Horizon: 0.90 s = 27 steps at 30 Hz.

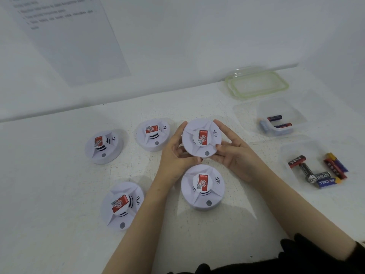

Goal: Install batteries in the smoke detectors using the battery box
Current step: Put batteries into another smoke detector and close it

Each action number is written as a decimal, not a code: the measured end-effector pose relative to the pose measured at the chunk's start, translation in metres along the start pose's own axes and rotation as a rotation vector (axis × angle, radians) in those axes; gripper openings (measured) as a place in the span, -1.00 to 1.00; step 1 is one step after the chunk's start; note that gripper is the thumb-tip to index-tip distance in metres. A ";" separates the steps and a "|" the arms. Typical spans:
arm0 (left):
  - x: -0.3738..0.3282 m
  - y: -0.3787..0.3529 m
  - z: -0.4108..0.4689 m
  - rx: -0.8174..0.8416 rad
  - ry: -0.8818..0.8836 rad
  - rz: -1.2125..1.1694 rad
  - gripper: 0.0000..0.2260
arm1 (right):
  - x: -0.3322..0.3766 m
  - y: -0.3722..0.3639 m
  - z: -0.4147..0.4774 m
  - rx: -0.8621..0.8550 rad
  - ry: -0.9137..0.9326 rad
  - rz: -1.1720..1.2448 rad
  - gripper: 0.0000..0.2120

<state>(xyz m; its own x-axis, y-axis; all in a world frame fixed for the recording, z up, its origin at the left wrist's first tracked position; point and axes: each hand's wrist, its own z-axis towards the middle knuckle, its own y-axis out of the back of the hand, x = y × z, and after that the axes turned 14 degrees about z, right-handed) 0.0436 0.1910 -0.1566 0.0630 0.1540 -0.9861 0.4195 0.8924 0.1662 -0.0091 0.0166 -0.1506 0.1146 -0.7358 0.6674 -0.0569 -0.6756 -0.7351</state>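
Both hands grip one detector [201, 137] at frame centre: left hand [176, 155] on its left edge, right hand [235, 155] on its right. Battery boxes [284, 107] sit at right on the desk [59, 175].

feeds: I get one only, the head camera, wide-angle; no second view to overlap.
position: above the table's [59, 194] near edge.
facing: forward and down; wall [197, 36] fills the top third.
range: close; forearms enter bottom right.
centre: left hand [177, 153], right hand [235, 157], held smoke detector [201, 138].
right margin: battery box [296, 149].
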 end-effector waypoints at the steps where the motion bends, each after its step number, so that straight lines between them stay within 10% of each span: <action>1: -0.001 0.000 0.000 0.001 0.000 0.001 -0.20 | 0.000 0.000 0.000 0.000 0.000 -0.001 -0.41; 19: 0.001 0.002 0.000 0.020 0.028 0.066 -0.18 | -0.006 -0.003 -0.001 -0.139 0.097 -0.134 -0.66; 27: -0.003 -0.010 0.009 -0.065 0.018 0.168 -0.38 | -0.006 -0.012 0.006 -0.293 0.395 -0.694 -0.64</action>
<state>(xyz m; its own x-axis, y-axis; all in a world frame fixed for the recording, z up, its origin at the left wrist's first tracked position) 0.0476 0.1778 -0.1557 0.1108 0.3102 -0.9442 0.3446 0.8791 0.3292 -0.0035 0.0298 -0.1464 -0.1332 -0.0755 0.9882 -0.3626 -0.9242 -0.1195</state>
